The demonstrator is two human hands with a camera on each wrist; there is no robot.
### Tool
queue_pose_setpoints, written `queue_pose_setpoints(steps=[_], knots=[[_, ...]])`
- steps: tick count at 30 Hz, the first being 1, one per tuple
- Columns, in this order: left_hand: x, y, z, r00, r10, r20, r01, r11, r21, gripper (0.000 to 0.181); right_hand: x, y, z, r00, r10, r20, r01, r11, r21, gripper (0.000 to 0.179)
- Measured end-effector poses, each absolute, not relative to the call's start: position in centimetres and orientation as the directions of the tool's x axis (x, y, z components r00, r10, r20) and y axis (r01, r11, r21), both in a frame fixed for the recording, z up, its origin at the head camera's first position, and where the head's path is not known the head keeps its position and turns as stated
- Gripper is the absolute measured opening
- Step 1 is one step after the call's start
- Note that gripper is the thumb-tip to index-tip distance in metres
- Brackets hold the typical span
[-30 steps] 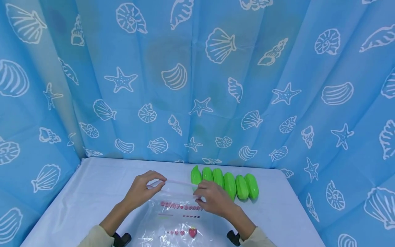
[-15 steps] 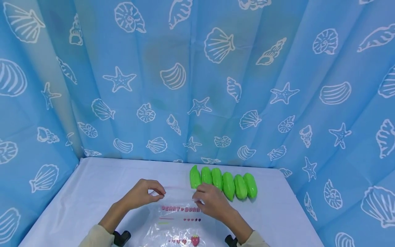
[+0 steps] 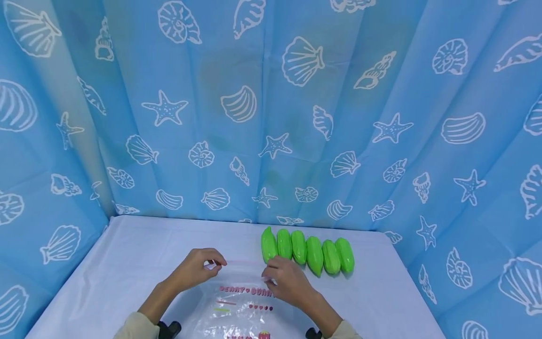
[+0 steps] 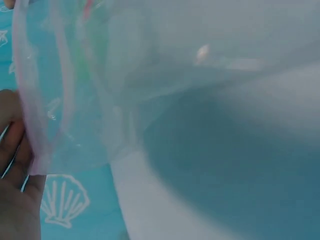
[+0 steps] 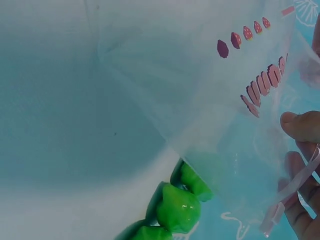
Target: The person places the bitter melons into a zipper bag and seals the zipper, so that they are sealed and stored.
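A clear plastic zip bag (image 3: 245, 313) printed with pink lettering and small strawberries hangs upright between the hands. My left hand (image 3: 195, 270) pinches the left end of its pink-edged mouth between thumb and fingers. The right end of that mouth is gripped by my right hand (image 3: 290, 282). In the left wrist view the left hand (image 4: 17, 165) holds the bag's edge at the frame's side, partly cut off. Seen from the right wrist, the right hand (image 5: 302, 170) has its thumb at the bag's front sheet and fingers behind, at the pink strip.
Several glossy green, elongated vegetable-like pieces (image 3: 314, 255) lie in a row behind the right hand, at the table's back. The table wears a white cloth (image 3: 144, 245). A blue curtain (image 3: 271, 117) with white shells rises behind and beside it.
Both hands have come slightly lower and nearer the body with the bag, whose lettering sits lower in the head view. The bag's mouth edges look closer together. The green pieces stay put.
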State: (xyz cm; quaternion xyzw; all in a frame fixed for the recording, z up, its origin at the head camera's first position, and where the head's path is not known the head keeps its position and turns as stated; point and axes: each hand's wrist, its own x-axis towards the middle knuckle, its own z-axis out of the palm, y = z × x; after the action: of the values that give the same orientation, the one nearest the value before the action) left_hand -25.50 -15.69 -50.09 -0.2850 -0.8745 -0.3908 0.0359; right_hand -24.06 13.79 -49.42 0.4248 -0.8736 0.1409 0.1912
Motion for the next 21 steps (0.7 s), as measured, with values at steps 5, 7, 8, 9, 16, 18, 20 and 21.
queue_pose_setpoints(steps=[5,7,8,9,16,18,20,21], knots=[[-25.0,-16.0,-51.1,-0.879,0.307,0.365,0.476,0.572,0.668,0.017,-24.2,13.8,-49.8,-0.552,-0.685,0.476,-0.804,0.588,-0.086,0.012],[-24.8,-16.1,-51.3,-0.894,0.252,0.372,0.447,0.582,0.679,0.019,-24.3,13.9,-49.9,-0.549,-0.677,0.491,-0.806,0.585,-0.094,0.013],[-24.7,-16.2,-51.4,-0.900,0.229,0.371,0.431,0.588,0.684,0.020,-24.3,13.9,-50.0,-0.553,-0.670,0.495,-0.802,0.589,-0.099,0.013],[-24.7,-16.4,-51.5,-0.908,0.212,0.361,0.414,0.585,0.698,0.020,-24.3,13.9,-50.1,-0.556,-0.666,0.497,-0.800,0.591,-0.105,0.013],[-24.7,-17.2,-52.0,-0.935,0.247,0.254,0.346,0.490,0.800,0.021,-24.7,14.3,-50.3,-0.616,-0.641,0.457,-0.773,0.604,-0.193,0.015],[-24.8,-17.4,-52.2,-0.944,0.241,0.226,0.319,0.479,0.818,0.020,-24.8,14.5,-50.2,-0.646,-0.628,0.434,-0.756,0.605,-0.249,0.018],[-24.8,-17.5,-52.3,-0.954,0.222,0.201,0.286,0.474,0.833,0.020,-25.1,14.8,-50.1,-0.681,-0.600,0.419,-0.729,0.606,-0.318,0.019],[-24.9,-17.6,-52.4,-0.959,0.212,0.190,0.270,0.472,0.839,0.019,-25.2,15.0,-50.0,-0.701,-0.580,0.415,-0.712,0.604,-0.358,0.018]])
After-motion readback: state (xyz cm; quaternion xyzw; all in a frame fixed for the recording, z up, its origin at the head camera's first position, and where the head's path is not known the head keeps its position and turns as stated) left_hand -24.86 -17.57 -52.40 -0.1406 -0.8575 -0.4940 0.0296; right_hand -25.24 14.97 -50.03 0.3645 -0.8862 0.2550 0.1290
